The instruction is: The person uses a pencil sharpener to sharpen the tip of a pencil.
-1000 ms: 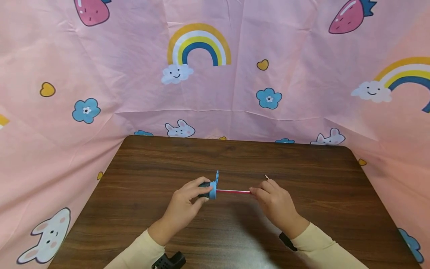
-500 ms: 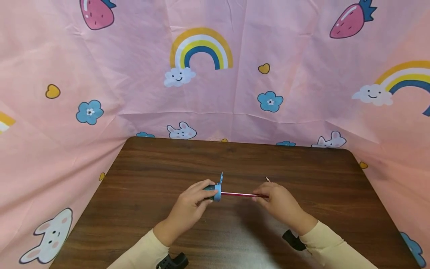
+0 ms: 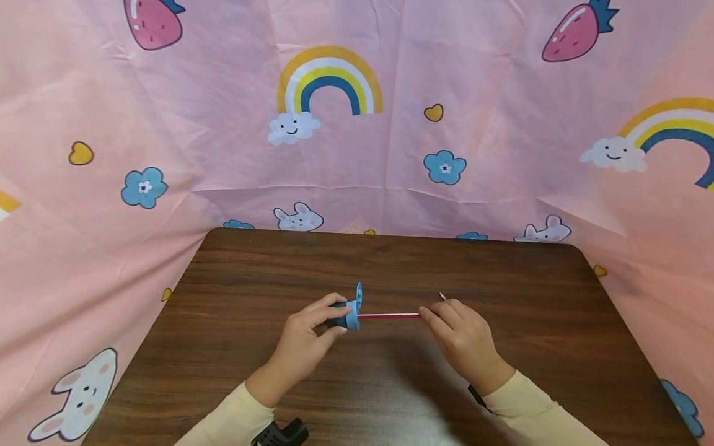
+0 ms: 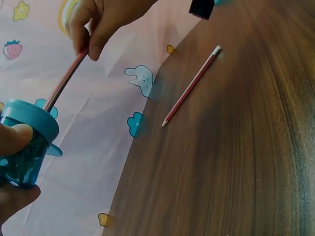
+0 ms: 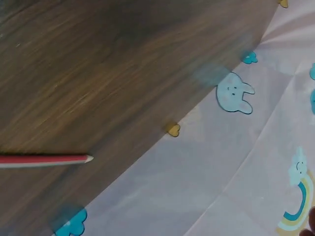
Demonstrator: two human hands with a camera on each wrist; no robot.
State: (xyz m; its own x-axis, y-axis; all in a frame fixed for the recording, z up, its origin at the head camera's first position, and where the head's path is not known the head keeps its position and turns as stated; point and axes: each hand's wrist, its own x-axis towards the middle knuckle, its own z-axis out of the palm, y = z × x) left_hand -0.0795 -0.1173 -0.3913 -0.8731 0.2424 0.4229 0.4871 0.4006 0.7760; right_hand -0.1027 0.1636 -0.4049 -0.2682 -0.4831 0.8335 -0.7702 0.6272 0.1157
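My left hand (image 3: 304, 341) grips a blue pencil sharpener (image 3: 352, 316) with a dark see-through shavings cup, thumb and fingers on opposite sides. Its flip lid (image 3: 359, 295) stands up from the rim. A red-and-white striped pencil (image 3: 387, 316) has one end in the sharpener's hole; that end is hidden. My right hand (image 3: 463, 337) pinches the pencil's other end between thumb and fingers. In the left wrist view the sharpener (image 4: 32, 118) tilts, with the pencil (image 4: 66, 81) slanting up to the right hand (image 4: 106, 24). Only a sliver of a finger (image 5: 312, 221) shows in the right wrist view.
A second red-and-white pencil (image 4: 191, 88) with a white eraser end lies on the dark wooden table (image 3: 390, 266). In the head view only its sharpened tip (image 3: 442, 297) shows past the right hand. A pink patterned cloth (image 3: 223, 93) hangs around the table's back and sides.
My right hand has rolled round the pencil, back and forth, and the pencil has turned with a different stripe showing. The left hand still holds the sharpener. The head view has shifted slightly.
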